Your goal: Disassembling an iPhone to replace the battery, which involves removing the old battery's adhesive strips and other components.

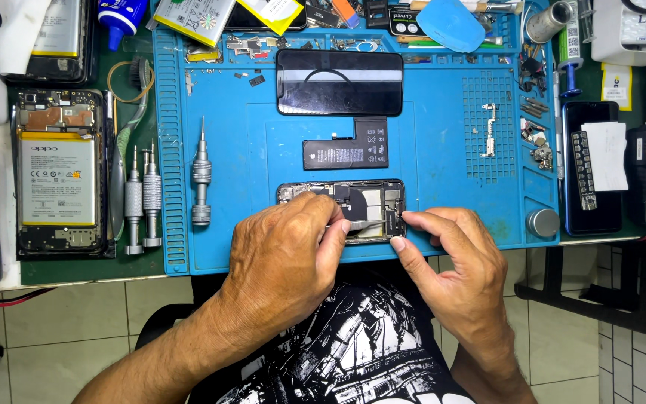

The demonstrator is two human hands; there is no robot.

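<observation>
here the left hand (285, 251) lies over the left half of the open phone (342, 212), fingers curled shut round thin metal tweezers (353, 224) whose tip points right, into the phone's inside. the right hand (454, 258) steadies the phone's right end: thumb (401, 247) against the near corner, forefinger tip on the top edge, the rest folded in, holding nothing else. the phone sits low on the blue mat (443, 150), close to the mat's near edge and to the table's lip.

as a judgement, the step is fine work inside the case, picking or seating a small part near the right end; the next move calls for a very small, steady shift of the tweezer tip with the case kept pinned.

room is tight toward the body, where the mat ends just behind the hands. farther up, the loose battery (347, 144) lies near the phone, and the dark screen (339, 82) beyond it. a screwdriver (202, 176) lies well apart to the left; bare mat lies to the right, up to a small round tin (542, 222).
</observation>
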